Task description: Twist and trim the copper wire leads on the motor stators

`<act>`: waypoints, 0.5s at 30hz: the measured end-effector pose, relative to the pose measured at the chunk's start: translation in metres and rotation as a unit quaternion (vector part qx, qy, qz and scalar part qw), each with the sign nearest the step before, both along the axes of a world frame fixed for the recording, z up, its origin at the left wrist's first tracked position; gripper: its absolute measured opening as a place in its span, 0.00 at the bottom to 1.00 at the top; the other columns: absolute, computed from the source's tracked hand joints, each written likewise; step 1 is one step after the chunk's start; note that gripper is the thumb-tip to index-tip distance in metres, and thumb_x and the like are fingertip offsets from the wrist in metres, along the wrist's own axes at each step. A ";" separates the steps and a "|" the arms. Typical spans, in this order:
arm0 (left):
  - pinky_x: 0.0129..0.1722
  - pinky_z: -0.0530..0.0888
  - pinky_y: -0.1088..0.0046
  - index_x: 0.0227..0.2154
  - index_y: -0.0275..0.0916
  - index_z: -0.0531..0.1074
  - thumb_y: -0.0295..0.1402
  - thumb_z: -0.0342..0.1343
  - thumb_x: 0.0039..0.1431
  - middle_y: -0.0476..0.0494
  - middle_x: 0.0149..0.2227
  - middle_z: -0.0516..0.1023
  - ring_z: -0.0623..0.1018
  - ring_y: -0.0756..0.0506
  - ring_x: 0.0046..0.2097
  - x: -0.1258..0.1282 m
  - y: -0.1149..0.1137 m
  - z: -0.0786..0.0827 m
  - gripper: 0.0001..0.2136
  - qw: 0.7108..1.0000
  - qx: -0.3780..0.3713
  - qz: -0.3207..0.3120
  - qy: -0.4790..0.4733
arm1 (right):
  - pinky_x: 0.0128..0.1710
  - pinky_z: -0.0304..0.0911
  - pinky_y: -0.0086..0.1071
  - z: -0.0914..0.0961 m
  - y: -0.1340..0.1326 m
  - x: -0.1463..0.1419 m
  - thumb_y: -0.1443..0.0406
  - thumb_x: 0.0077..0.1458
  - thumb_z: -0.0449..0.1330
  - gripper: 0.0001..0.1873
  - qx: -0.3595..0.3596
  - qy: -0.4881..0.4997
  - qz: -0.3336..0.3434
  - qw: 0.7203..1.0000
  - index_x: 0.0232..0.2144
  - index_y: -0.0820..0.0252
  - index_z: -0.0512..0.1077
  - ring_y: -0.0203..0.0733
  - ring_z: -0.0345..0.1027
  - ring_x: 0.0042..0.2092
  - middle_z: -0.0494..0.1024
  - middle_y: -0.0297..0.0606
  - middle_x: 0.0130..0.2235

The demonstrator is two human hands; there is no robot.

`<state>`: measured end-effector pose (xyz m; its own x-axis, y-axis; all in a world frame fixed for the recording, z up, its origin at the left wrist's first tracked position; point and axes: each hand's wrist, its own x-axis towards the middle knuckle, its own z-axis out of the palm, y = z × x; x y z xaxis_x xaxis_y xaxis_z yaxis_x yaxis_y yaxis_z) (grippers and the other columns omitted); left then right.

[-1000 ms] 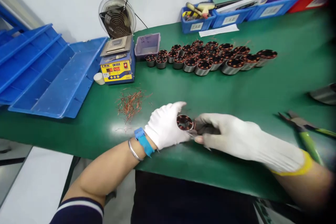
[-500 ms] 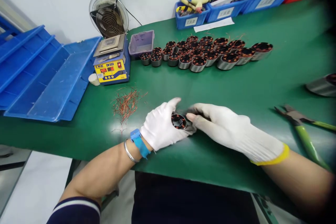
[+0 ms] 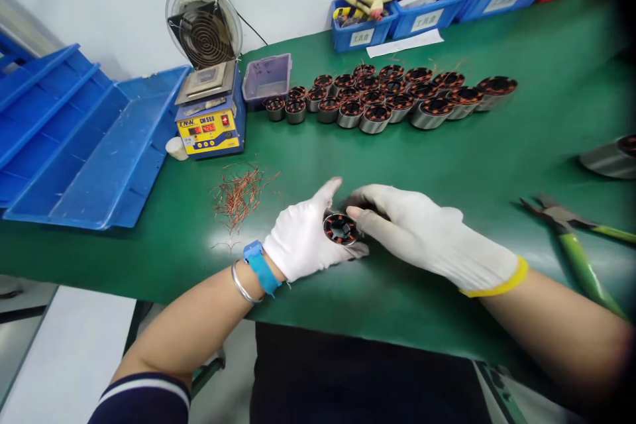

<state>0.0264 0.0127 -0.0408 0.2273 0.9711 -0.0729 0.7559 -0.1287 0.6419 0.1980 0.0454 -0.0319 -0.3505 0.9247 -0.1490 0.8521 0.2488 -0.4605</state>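
My left hand (image 3: 303, 238), in a white glove, is closed around a small motor stator (image 3: 342, 239) near the front of the bench. The stator's round open end faces up, showing copper windings inside a metal ring. From the right, my right hand (image 3: 412, 222), gloved with one bare fingertip showing, has its thumb and bent fingers against the stator's right rim. The darkened fingers of that hand partly hide behind the stator; whether they also pinch a wire cannot be seen. Left of my left hand lies a loose heap of copper wire clippings (image 3: 239, 195).
Several stators (image 3: 376, 119) stand grouped at the back. Green-handled cutters (image 3: 571, 232) and another stator (image 3: 609, 159) lie right. A yellow-blue CM558 unit (image 3: 211, 136), a purple bin (image 3: 268, 79) and a blue tray (image 3: 109, 152) stand left. A blue tool bin (image 3: 362, 36) is behind.
My right hand has shifted slightly left and up, closer against the stator. The stator's open end now faces the camera a little more. My left hand keeps its hold.
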 end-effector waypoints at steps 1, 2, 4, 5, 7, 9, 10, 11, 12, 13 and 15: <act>0.47 0.77 0.58 0.67 0.45 0.49 0.50 0.65 0.46 0.43 0.47 0.80 0.80 0.36 0.47 0.000 0.000 0.000 0.48 1.000 0.000 -0.001 0.002 | 0.29 0.55 0.32 0.000 0.001 -0.003 0.53 0.57 0.52 0.19 -0.015 0.039 0.003 0.999 0.45 0.52 0.74 0.46 0.73 0.40 0.80 0.36 0.43; 0.47 0.77 0.58 0.68 0.45 0.48 0.50 0.65 0.46 0.43 0.47 0.80 0.80 0.35 0.47 -0.001 0.000 0.001 0.48 1.000 -0.001 -0.001 0.005 | 0.30 0.57 0.32 0.000 0.002 -0.005 0.53 0.56 0.54 0.18 -0.027 0.074 0.004 0.997 0.44 0.53 0.74 0.46 0.73 0.40 0.80 0.36 0.44; 0.46 0.77 0.59 0.68 0.45 0.47 0.50 0.65 0.47 0.43 0.46 0.80 0.81 0.35 0.46 -0.001 0.000 0.001 0.49 1.000 -0.002 -0.001 0.013 | 0.31 0.59 0.32 -0.003 0.003 -0.007 0.56 0.55 0.55 0.14 -0.033 0.117 0.004 0.993 0.38 0.55 0.74 0.44 0.73 0.38 0.80 0.37 0.40; 0.46 0.77 0.59 0.68 0.44 0.47 0.50 0.65 0.47 0.43 0.45 0.80 0.81 0.35 0.46 -0.001 0.000 0.001 0.49 1.000 0.000 -0.002 0.017 | 0.31 0.59 0.32 -0.004 0.003 -0.006 0.58 0.55 0.54 0.12 -0.032 0.126 0.005 0.992 0.35 0.56 0.74 0.43 0.72 0.37 0.80 0.37 0.38; 0.46 0.77 0.59 0.68 0.42 0.48 0.51 0.64 0.47 0.42 0.45 0.80 0.81 0.35 0.46 -0.002 0.001 -0.001 0.48 1.000 0.008 -0.008 0.019 | 0.30 0.58 0.33 -0.006 -0.001 0.000 0.58 0.56 0.52 0.13 -0.031 0.106 -0.006 0.994 0.32 0.57 0.73 0.43 0.72 0.36 0.80 0.38 0.35; 0.47 0.76 0.59 0.67 0.42 0.49 0.50 0.64 0.47 0.41 0.46 0.80 0.80 0.36 0.46 -0.003 0.002 -0.004 0.48 0.999 0.020 -0.017 0.019 | 0.28 0.57 0.33 -0.006 -0.005 0.008 0.57 0.56 0.52 0.13 -0.041 0.039 -0.028 0.998 0.32 0.55 0.74 0.45 0.72 0.35 0.80 0.37 0.35; 0.48 0.76 0.60 0.67 0.42 0.49 0.51 0.64 0.47 0.41 0.46 0.80 0.80 0.36 0.46 -0.003 0.002 -0.005 0.48 0.999 0.026 -0.022 0.018 | 0.28 0.56 0.34 -0.006 -0.008 0.012 0.57 0.55 0.52 0.13 -0.049 0.004 -0.037 0.998 0.31 0.54 0.73 0.45 0.72 0.35 0.79 0.37 0.35; 0.48 0.76 0.60 0.67 0.42 0.50 0.51 0.64 0.47 0.41 0.46 0.79 0.80 0.36 0.46 -0.004 0.003 -0.006 0.47 0.999 0.031 -0.026 0.017 | 0.28 0.56 0.34 -0.005 -0.010 0.015 0.56 0.55 0.51 0.13 -0.057 -0.026 -0.038 0.997 0.31 0.54 0.73 0.46 0.72 0.35 0.79 0.37 0.35; 0.48 0.76 0.60 0.67 0.42 0.51 0.51 0.64 0.46 0.42 0.46 0.79 0.80 0.36 0.46 -0.004 0.003 -0.006 0.47 0.999 0.033 -0.029 0.018 | 0.27 0.56 0.34 -0.004 -0.011 0.018 0.56 0.55 0.51 0.13 -0.057 -0.051 -0.033 0.997 0.32 0.53 0.74 0.47 0.72 0.35 0.79 0.37 0.35; 0.48 0.76 0.60 0.66 0.43 0.52 0.51 0.64 0.46 0.42 0.46 0.79 0.80 0.36 0.47 -0.005 0.004 -0.006 0.47 0.999 0.032 -0.031 0.019 | 0.27 0.56 0.35 -0.002 -0.013 0.021 0.56 0.56 0.50 0.14 -0.046 -0.071 -0.023 0.996 0.32 0.52 0.74 0.48 0.72 0.35 0.79 0.38 0.35; 0.48 0.76 0.58 0.66 0.43 0.53 0.51 0.65 0.45 0.42 0.46 0.79 0.80 0.35 0.47 -0.005 0.005 -0.005 0.47 0.999 0.028 -0.031 0.028 | 0.28 0.58 0.38 0.000 -0.015 0.025 0.53 0.57 0.49 0.17 0.017 -0.081 -0.012 0.997 0.35 0.52 0.75 0.50 0.72 0.35 0.79 0.41 0.39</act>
<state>0.0215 0.0174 -0.0462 0.2851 0.9580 -0.0324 0.7794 -0.2119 0.5896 0.2227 0.0306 -0.0322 -0.3030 0.9378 -0.1695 0.9200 0.2414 -0.3088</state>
